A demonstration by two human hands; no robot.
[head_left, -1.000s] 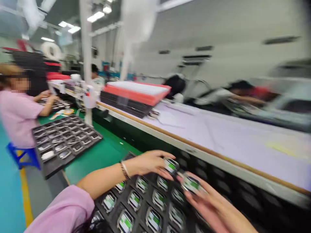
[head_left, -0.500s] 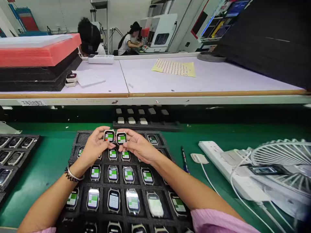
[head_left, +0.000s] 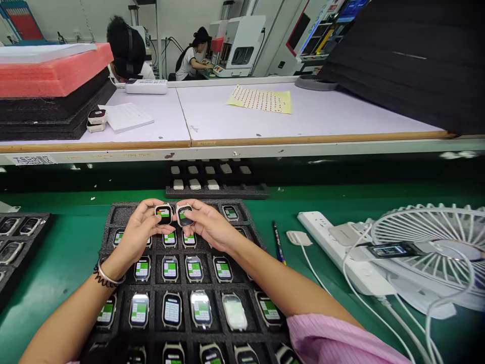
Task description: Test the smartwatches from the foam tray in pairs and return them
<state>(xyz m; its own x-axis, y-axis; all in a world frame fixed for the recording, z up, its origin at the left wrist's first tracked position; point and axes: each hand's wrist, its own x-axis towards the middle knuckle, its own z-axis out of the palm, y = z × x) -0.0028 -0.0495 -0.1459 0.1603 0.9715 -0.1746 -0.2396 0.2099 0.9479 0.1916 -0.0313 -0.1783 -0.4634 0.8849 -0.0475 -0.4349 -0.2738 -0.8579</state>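
Note:
A black foam tray (head_left: 119,214) lies on the green bench before me, its pockets holding several smartwatch bodies with lit green screens. My left hand (head_left: 138,232) pinches one watch body (head_left: 164,214) over the tray's far rows. Beside it, my right hand (head_left: 208,226) pinches a second watch body (head_left: 185,215). The two watches are side by side, almost touching, screens up. One watch in the near row (head_left: 234,311) shows a pale, unlit face.
Another tray of watches (head_left: 15,237) sits at the left edge. A smaller tray with white parts (head_left: 212,189) lies under the shelf. Right of the tray are a pen (head_left: 278,245), a white power strip (head_left: 341,253) and a fan grille (head_left: 428,242). People work behind the shelf.
The view swung from the left of the line to straight ahead. Both hands kept their watches and lowered slightly toward the tray's far rows.

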